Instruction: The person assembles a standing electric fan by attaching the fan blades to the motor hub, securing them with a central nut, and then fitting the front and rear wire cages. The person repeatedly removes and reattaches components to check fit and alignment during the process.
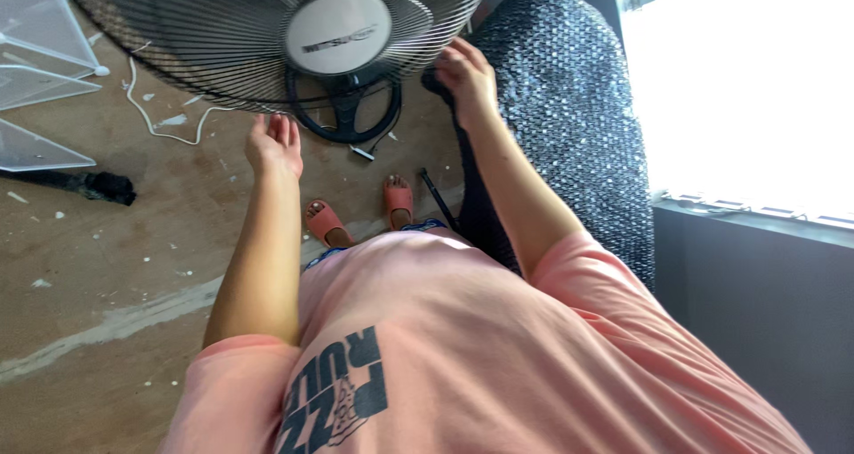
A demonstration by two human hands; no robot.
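— Hands first: where are they?

— Left hand (275,144) hangs just under the lower rim of the fan's wire guard (222,45), palm turned up, fingers apart and loosely curled. That grip is closed on nothing; I cannot tell whether the fingertips brush the wires or stop just short. Right hand (466,74) is up at the right side of the guard, fingers bent against its rim, beside the dark bubble-wrap sheet (569,125). Whether that grip pinches the rim or only rests on it, I cannot tell.

— And the fan itself?

— It stands on the floor (107,258) right in front of me, toward the far edge of what I see. The round guard faces up at me, with the pale grey hub cap (338,32) in its middle. Below it sits the dark ring-shaped base (345,112), between my two hands.

— What else is down there?

— My feet in orange sandals (325,224), just short of the base. A white cord (156,120) curls over the floor to the left of the base. Clear plastic panels (40,54) lie at the far left corner, and a black scrap (98,185) lies near them. The floor is brown, flecked with white spots. A bright window (738,89) fills the right side.
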